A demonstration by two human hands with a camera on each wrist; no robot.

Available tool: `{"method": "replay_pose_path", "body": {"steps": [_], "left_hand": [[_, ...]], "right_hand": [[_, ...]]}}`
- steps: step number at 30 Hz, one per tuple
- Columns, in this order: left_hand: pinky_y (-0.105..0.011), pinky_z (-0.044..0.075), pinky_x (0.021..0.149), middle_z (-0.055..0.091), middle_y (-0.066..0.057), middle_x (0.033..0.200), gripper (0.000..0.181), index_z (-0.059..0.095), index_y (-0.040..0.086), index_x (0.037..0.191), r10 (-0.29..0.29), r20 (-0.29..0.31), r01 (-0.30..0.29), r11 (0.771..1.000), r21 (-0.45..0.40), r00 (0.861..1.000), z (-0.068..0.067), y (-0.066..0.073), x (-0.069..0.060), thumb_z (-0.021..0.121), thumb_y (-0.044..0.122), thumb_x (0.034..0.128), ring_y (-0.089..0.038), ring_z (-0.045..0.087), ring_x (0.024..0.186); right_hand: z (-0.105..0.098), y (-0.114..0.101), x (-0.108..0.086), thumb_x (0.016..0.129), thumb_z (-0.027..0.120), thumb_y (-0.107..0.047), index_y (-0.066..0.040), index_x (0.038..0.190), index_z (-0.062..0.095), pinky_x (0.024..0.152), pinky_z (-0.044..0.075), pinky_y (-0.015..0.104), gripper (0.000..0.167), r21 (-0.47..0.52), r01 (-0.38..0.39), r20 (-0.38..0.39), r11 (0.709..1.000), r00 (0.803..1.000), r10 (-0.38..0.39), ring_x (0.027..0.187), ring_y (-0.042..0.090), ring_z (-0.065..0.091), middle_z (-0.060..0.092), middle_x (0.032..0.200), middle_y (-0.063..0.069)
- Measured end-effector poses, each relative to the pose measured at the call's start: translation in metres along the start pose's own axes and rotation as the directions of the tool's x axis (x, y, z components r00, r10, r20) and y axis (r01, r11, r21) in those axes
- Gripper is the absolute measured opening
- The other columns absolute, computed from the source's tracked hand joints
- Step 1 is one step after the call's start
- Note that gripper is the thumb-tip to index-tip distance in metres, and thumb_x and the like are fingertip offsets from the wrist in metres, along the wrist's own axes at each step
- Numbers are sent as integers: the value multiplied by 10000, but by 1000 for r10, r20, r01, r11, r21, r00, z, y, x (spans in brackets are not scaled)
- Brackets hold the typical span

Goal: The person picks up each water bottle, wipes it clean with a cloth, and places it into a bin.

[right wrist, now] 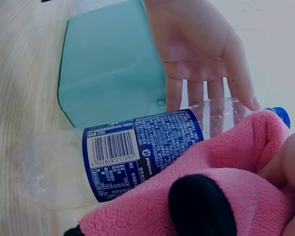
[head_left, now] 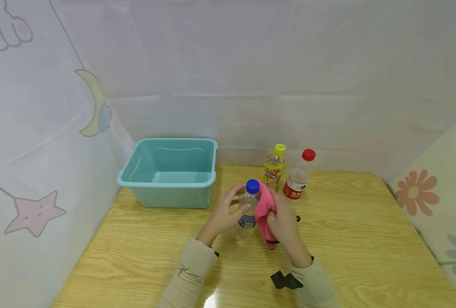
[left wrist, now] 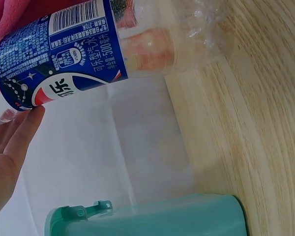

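A clear plastic bottle [head_left: 247,209] with a blue cap and a blue label [right wrist: 142,152] stands upright on the table. My left hand [head_left: 225,210] holds it around the upper part, thumb on the near side and fingers behind. In the left wrist view, the fingers [left wrist: 24,132] touch the label's edge. My right hand [head_left: 283,220] grips a fluffy pink cloth [head_left: 265,209] with black parts. That cloth lies against the bottle's right side, covering some of the label in the right wrist view. What liquid the bottle holds, if any, cannot be made out.
A teal plastic tub [head_left: 174,196] stands at the back left of the wooden table [head_left: 351,252]. Behind the hands are a yellow-capped bottle [head_left: 274,169] and a red-capped bottle [head_left: 298,182]. A white printed sheet [head_left: 251,77] hangs behind the table.
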State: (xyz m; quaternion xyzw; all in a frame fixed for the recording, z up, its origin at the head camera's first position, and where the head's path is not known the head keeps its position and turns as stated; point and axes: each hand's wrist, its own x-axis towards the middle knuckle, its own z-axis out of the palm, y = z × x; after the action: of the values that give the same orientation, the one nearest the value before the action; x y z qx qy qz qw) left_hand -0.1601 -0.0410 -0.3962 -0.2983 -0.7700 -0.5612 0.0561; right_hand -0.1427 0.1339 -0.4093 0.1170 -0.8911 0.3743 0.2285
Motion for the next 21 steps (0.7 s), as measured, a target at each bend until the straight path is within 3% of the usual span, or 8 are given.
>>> {"method": "replay_pose_path", "body": {"steps": [8,15,21], "left_hand": [[-500,466,850,498,-242,1231,464,446,-70,1267,9,-1,-9,1000,-26,1000,-3,0,0,620,23,848,-398,485,1112],[-483,472,848,496,-245,1230,466,445,-75,1269,6,7,-6,1000,-29,1000,-4,-2,0,621,33,851,-404,483,1115],[-478,467,856,496,-245,1226,461,440,-77,1268,-4,9,4,999,-46,1000,-4,-1,0,615,33,855,-406,476,1123]], "right_hand": [[8,-2,1,647,531,182,30,1172,556,623,509,449,547,-101,-12,18,995,1000,14,791,330,596,620,935,194],[18,11,-9,632,518,197,63,1059,581,603,492,423,452,-8,-52,3,999,999,52,740,293,583,619,875,180],[31,24,-20,618,514,210,90,1110,567,620,495,395,509,61,-80,-4,995,997,80,780,288,590,633,937,213]]}}
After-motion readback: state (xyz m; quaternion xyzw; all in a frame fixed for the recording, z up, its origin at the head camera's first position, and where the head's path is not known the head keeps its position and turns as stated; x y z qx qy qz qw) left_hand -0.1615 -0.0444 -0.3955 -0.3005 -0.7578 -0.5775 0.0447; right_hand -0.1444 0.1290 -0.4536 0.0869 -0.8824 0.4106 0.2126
